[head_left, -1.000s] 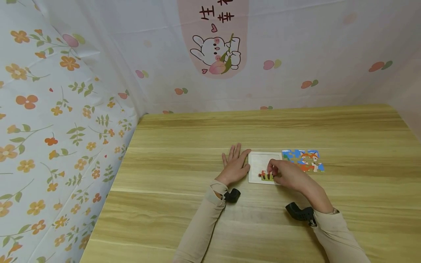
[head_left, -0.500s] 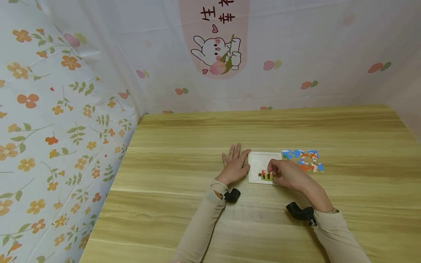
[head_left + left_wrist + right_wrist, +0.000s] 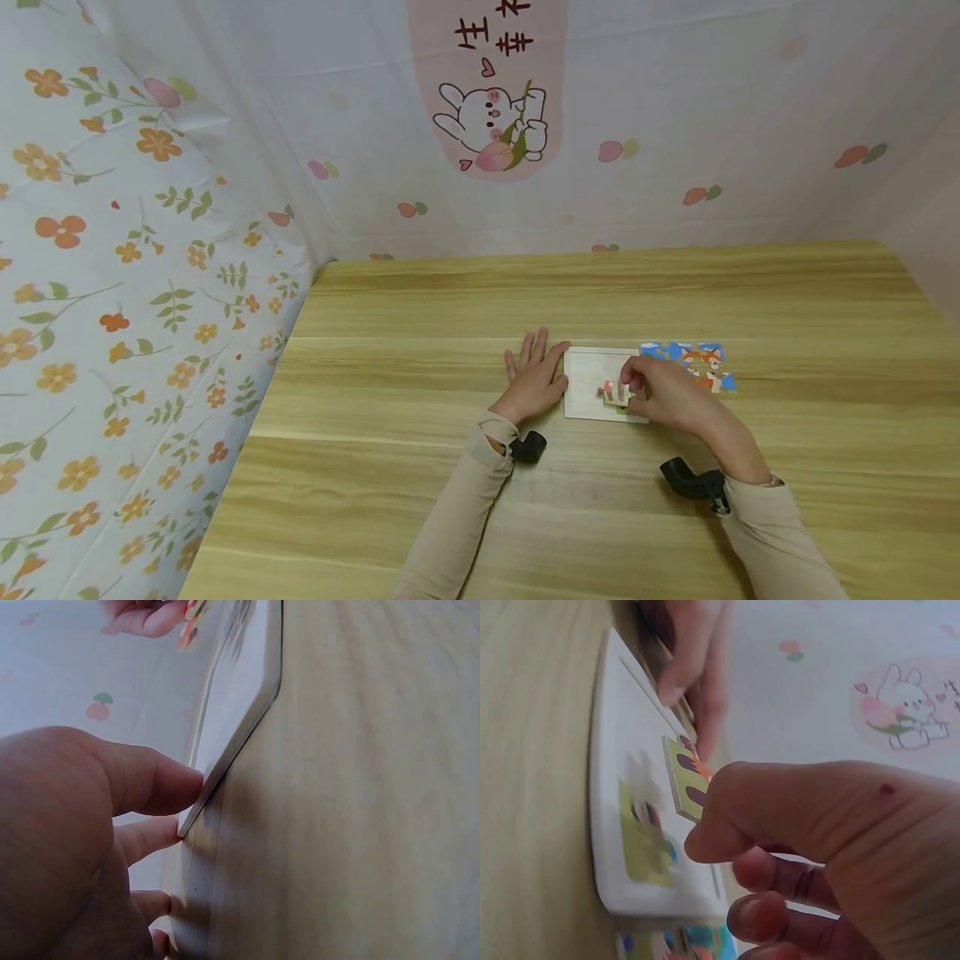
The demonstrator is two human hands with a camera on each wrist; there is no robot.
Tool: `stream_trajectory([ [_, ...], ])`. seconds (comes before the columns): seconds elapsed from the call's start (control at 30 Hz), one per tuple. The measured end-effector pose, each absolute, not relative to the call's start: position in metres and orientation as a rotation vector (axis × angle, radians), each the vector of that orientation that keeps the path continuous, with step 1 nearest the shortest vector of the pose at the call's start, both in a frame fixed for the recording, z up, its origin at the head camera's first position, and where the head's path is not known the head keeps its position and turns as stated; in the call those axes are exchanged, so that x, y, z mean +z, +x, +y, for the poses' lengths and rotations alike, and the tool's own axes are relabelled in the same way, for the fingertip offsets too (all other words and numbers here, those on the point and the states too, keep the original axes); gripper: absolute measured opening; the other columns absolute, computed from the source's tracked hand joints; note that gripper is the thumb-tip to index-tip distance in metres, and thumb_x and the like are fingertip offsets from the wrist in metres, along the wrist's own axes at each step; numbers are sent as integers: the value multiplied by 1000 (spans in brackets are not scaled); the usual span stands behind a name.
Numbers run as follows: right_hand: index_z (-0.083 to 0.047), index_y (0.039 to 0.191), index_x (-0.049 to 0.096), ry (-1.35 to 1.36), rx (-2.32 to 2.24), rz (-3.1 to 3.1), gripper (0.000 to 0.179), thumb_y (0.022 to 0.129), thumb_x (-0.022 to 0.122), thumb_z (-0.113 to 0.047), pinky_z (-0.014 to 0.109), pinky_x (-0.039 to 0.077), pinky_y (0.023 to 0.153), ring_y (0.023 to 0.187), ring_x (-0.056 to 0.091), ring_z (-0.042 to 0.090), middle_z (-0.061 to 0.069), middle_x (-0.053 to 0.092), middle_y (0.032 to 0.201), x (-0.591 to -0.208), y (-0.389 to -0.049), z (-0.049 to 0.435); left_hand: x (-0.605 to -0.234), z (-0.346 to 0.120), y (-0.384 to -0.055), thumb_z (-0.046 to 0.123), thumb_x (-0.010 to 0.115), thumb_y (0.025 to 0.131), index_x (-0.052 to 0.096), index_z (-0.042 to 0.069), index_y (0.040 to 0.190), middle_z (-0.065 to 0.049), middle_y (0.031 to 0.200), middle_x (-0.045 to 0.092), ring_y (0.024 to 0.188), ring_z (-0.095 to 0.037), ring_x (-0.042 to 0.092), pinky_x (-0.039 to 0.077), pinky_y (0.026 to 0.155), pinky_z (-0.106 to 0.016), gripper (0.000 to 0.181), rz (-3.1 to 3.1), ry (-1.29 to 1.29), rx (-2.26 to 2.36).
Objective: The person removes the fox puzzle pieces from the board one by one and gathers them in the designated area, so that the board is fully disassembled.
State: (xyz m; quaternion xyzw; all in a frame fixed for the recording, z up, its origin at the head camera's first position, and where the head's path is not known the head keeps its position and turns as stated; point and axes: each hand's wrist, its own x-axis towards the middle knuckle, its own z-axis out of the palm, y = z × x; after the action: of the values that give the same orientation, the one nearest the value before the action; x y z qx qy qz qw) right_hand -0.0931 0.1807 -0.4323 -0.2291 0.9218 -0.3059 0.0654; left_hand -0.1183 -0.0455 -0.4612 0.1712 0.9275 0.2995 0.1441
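Observation:
My right hand (image 3: 671,404) pinches a jigsaw puzzle piece (image 3: 617,393) between thumb and index finger, tilted above a white puzzle tray (image 3: 587,364). In the right wrist view the held piece (image 3: 676,776) shows green with dark and orange shapes, clear of the tray floor. Another green piece (image 3: 637,862) lies in the tray's near right corner, partly under shadow. With its fingers spread on the table, my left hand (image 3: 534,387) rests at the tray's left side. Its thumb and index finger touch the tray's edge in the left wrist view.
Joined puzzle pieces (image 3: 712,357) with a fox on blue sky lie right of the tray, partly behind the right hand. The wooden table (image 3: 420,333) meets a printed white curtain (image 3: 337,125) at the back. Black wrist mounts (image 3: 528,447) sit on both arms.
The right hand has lifted the puzzle piece off the tray and shifted slightly right, tilting the piece. The left hand stays at the tray's edge.

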Motion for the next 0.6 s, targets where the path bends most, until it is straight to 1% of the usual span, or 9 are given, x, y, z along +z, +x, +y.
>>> stream_trajectory([
  [0.17,-6,84,56,-630,-933,2792,21,67,66,3,26,35,54,59,42,12,-1,45,67,-427,-92,193,-461,-46,-118,22,42,94,32,20,146,-10,155,1,140,-24,-9,-10,104,-59,53,2663,503,889],
  [0.37,-4,82,56,-593,-928,2818,20,67,68,0,26,36,54,59,42,13,-1,45,67,-426,-91,210,-461,-46,-118,21,41,94,31,21,146,-10,155,1,140,-24,-9,-10,104,-59,53,2663,503,888],
  [0.47,-3,82,55,-581,-929,2828,23,66,71,-1,26,35,54,60,42,12,-1,45,67,-426,-90,217,-461,-46,-118,21,41,94,31,21,146,-9,155,1,140,-24,-9,-10,104,-58,53,2667,499,882],
  [0.6,-4,82,55,-570,-927,2836,23,66,71,-3,25,33,52,60,39,12,-1,44,68,-426,-90,226,-462,-46,-119,21,41,94,31,21,146,-9,155,1,140,-24,-9,-10,104,-58,53,2666,495,882],
])
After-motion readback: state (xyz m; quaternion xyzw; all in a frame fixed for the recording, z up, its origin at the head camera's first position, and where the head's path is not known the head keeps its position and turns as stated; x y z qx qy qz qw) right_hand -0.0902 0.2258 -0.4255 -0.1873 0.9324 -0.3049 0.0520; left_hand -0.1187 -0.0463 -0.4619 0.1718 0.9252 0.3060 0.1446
